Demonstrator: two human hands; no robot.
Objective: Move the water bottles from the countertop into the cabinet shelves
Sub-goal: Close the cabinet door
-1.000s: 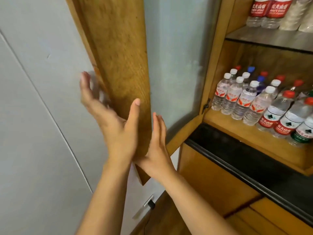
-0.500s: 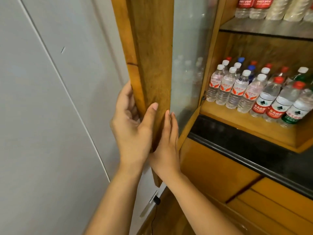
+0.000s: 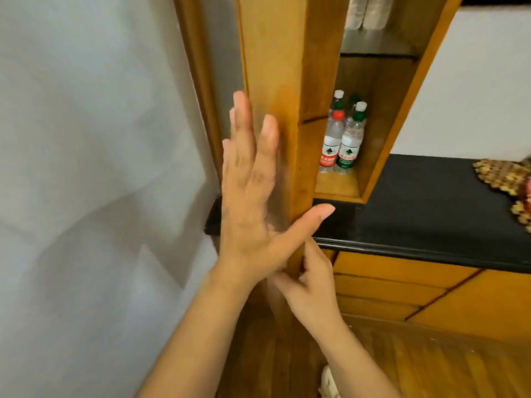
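The wooden cabinet door (image 3: pixel 273 53) stands nearly edge-on and covers most of the lower shelf (image 3: pixel 336 182). In the gap beside it, a red-labelled water bottle (image 3: pixel 330 145) and a green-labelled water bottle (image 3: pixel 349 145) stand upright, with more bottle caps behind them. My left hand (image 3: pixel 253 196) lies flat against the door's outer face with its fingers straight and its thumb spread. Lower down, my right hand (image 3: pixel 311 285) has its fingers curled at the door's bottom edge. Pale bottles (image 3: pixel 365 10) show blurred on the upper shelf.
A black countertop (image 3: pixel 431 202) runs to the right under the cabinet, with a patterned cloth (image 3: pixel 505 179) at its far end. Orange wooden lower cabinets (image 3: pixel 402 282) sit beneath it. A grey wall (image 3: pixel 86 168) fills the left. Wooden floor (image 3: pixel 431 357) lies below.
The door has swung far toward the cabinet and now hides most of the bottles. My left hand moved from the door's edge to flat on its face, and my right hand dropped to the lower edge.
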